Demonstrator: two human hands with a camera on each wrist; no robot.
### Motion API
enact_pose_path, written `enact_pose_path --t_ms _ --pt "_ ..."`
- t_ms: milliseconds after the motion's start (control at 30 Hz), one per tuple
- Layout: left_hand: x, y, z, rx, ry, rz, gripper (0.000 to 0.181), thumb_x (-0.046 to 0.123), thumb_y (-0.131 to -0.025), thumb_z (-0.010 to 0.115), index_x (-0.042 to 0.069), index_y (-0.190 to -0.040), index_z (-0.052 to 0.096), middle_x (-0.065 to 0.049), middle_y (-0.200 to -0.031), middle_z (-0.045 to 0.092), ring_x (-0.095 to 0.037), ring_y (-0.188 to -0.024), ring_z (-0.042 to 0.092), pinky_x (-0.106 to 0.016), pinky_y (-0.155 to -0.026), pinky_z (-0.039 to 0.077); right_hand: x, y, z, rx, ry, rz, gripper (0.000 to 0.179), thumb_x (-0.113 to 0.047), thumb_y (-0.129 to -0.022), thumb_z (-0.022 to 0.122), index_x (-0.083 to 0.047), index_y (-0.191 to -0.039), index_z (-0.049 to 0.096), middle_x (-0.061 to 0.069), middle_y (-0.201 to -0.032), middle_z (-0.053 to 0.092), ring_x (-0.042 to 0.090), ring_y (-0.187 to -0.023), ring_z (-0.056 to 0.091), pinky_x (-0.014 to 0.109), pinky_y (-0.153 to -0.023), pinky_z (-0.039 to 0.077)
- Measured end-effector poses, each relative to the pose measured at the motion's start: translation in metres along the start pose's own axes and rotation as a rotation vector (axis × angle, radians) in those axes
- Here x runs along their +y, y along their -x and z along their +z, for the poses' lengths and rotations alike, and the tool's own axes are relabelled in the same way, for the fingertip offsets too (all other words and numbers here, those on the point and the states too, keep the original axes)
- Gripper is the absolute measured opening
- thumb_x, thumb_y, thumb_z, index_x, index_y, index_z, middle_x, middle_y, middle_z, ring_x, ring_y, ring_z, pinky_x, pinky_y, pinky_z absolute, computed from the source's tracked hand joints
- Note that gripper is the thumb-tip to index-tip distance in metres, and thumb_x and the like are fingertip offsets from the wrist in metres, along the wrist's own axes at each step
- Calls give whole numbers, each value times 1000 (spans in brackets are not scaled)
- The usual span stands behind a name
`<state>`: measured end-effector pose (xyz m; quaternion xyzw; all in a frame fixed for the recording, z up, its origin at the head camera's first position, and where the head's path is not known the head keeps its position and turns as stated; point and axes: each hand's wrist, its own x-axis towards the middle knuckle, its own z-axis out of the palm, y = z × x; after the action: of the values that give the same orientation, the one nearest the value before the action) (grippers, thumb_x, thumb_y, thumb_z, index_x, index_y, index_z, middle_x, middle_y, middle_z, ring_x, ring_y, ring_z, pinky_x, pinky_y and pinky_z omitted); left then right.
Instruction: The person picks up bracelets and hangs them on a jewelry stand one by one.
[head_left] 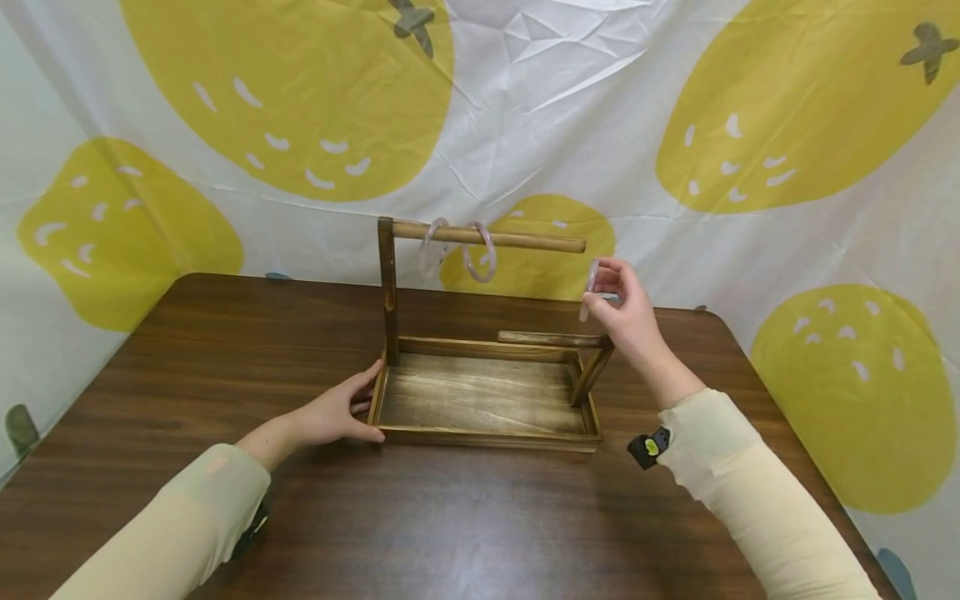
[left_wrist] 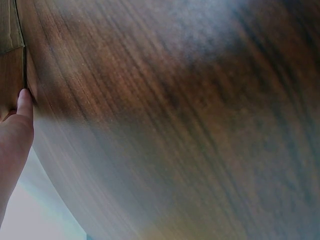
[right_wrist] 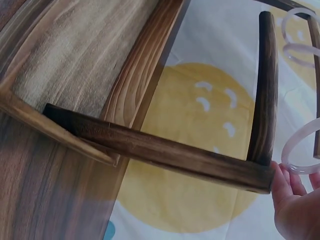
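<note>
A brown wooden jewelry stand point(head_left: 480, 442) has a shallow tray base, a tall bar at the left and a lower bar point(head_left: 551, 339) at the right. Two pale pink, translucent bangles point(head_left: 491, 254) hang from the tall bar point(head_left: 536, 242). Gripping the tray's left end, my left hand point(head_left: 333, 410) has its thumb by the front corner and its fingers along the side. My right hand point(head_left: 626, 308) pinches a third bangle point(right_wrist: 292, 138) between thumb and fingers, just beyond the tall bar's free end and above the lower bar's post. In the head view that bangle is nearly edge-on.
The stand sits on a dark wood-grain table point(head_left: 480, 517) with rounded back corners. Behind it hangs a white cloth point(head_left: 517, 108) printed with yellow fruit. A dark strap point(head_left: 648, 447) is on the right wrist.
</note>
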<state>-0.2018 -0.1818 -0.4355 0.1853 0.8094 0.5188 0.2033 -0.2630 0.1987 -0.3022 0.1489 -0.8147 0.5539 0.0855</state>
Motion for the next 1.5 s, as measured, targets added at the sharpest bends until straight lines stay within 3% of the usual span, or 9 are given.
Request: enact_pose_path --t_ms 367,600,833,1100,1300,1500 --pt "0 0 -1 2 3 2 110 16 -77 77 3 -150 -5 -29 -154 -3 -50 -134 24 -51 -107 37 -2 -6 -7 -30 57 0 55 -7 -88 49 4 -139 31 6 -114 46 2 -96 45 21 -89 39" --pt "1 0 -1 0 6 -4 110 16 -77 77 2 -150 -5 -29 -153 -3 -50 -134 24 -51 -107 37 -3 -13 -6 -1 16 -21 51 -1 -86 49 9 -134 34 3 -107 47 0 -92 47 10 -84 42" --pt "1 0 -1 -1 0 -9 111 17 -77 77 2 -150 -5 -29 -153 -3 -50 -134 24 -50 -107 37 -5 -18 -8 -4 38 -5 51 -3 -87 50 8 -135 34 2 -107 47 0 -93 47 14 -87 41" --pt "1 0 -1 0 0 -10 111 17 -77 77 3 -150 -5 -29 -153 -3 -49 -134 25 -50 -107 38 -8 -24 -14 -38 74 -7 55 -8 -89 48 3 -140 31 11 -117 46 2 -96 46 11 -80 41" --pt "0 1 0 -1 1 -13 111 18 -77 77 4 -150 -5 -29 -153 -2 -49 -134 25 -50 -106 39 -10 -28 -15 -56 93 -36 56 -7 -88 49 3 -140 33 5 -113 47 2 -97 46 11 -79 43" --pt "-1 0 0 -3 7 -10 111 18 -77 77 4 -150 -5 -29 -153 -3 -49 -134 25 -50 -107 38 -15 -31 -15 -66 83 -33 57 -6 -88 49 4 -141 31 -1 -108 44 1 -98 46 16 -89 43"
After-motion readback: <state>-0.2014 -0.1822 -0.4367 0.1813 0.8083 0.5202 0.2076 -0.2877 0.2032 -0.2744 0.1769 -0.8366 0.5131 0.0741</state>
